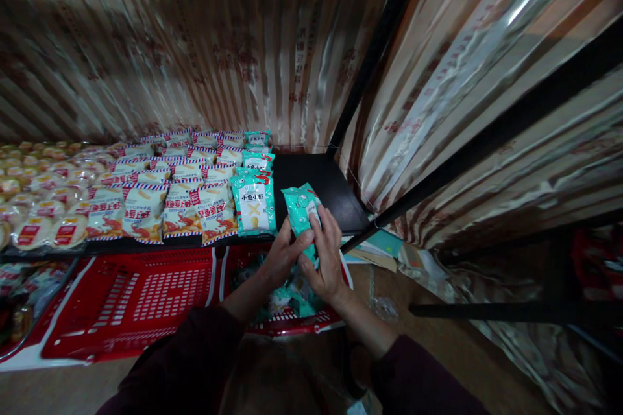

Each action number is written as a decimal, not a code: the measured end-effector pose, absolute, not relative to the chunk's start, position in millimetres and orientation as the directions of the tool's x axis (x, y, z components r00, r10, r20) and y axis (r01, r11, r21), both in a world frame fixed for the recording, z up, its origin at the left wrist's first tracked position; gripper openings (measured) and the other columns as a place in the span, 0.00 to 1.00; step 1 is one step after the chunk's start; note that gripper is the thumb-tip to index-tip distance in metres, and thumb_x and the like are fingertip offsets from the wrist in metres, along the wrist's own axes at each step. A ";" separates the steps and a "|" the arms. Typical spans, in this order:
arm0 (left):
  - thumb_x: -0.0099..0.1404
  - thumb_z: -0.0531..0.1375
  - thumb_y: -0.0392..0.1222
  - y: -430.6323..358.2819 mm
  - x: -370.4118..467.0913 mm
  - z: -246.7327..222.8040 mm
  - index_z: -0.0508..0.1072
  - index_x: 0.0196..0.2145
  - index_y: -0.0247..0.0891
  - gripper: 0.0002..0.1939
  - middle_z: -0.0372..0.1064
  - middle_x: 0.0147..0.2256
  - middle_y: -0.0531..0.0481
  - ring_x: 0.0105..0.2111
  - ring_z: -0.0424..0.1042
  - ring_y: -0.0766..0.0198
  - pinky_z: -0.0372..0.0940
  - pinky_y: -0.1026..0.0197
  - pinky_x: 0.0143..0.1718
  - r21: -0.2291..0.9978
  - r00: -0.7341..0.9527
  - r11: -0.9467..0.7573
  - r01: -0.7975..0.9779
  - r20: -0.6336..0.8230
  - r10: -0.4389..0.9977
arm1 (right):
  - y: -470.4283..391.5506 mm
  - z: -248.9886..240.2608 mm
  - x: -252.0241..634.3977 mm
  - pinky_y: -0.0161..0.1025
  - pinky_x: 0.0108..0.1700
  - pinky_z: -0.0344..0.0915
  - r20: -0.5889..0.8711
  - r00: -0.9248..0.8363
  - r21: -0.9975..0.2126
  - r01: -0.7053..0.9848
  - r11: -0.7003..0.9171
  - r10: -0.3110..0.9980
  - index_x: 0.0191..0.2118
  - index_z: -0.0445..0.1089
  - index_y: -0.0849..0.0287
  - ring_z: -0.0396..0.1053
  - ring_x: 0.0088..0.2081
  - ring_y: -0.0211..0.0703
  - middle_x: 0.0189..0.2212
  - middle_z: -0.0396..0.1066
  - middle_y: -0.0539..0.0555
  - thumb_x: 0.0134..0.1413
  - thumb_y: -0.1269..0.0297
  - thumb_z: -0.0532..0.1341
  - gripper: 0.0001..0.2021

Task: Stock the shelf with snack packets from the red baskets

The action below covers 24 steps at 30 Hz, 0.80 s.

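Observation:
Between my two hands is a teal snack bag [298, 201], held above the front edge of the shelf. My left hand [283, 251] grips its lower left side with the thumb across the front. My right hand [327, 253] wraps its right side, fingers lying over the printed face. Just left of it, a matching teal bag [254, 204] stands upright at the front of a row of the same kind. Below my hands, a red basket [335, 321] holds several more teal bags [287, 298], partly hidden by my wrists.
Left of the teal row stand rows of cream shrimp-print snack bags [182, 207], then round packaged cakes [46, 207]. Bare black shelf [311, 172] shows at the right. Another red basket [160, 298] sits below. Black posts [379, 45] and draped sheeting [219, 45] enclose the shelf.

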<state>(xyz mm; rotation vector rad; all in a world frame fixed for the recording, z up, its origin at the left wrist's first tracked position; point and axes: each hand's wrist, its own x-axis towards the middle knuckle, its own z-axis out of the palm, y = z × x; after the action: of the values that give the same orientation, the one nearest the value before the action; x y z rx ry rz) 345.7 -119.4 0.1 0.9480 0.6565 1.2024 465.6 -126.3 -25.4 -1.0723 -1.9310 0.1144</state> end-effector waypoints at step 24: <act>0.47 0.59 0.41 -107.9 337.2 -6.2 0.71 0.43 0.41 0.22 0.74 0.41 0.49 0.43 0.72 0.55 0.68 0.57 0.39 0.784 0.244 0.272 -0.557 -0.159 0.957 | -119.4 -37.5 473.2 0.53 0.60 0.56 0.613 -0.034 -0.653 0.541 0.531 0.789 0.60 0.58 0.53 0.58 0.60 0.48 0.58 0.61 0.58 0.63 0.67 0.49 0.20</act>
<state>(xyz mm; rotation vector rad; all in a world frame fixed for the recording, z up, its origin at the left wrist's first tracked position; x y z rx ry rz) 337.2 -107.9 -6.2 0.6720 0.7221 1.1473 473.2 -119.4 -37.5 -1.1282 -1.7045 0.2909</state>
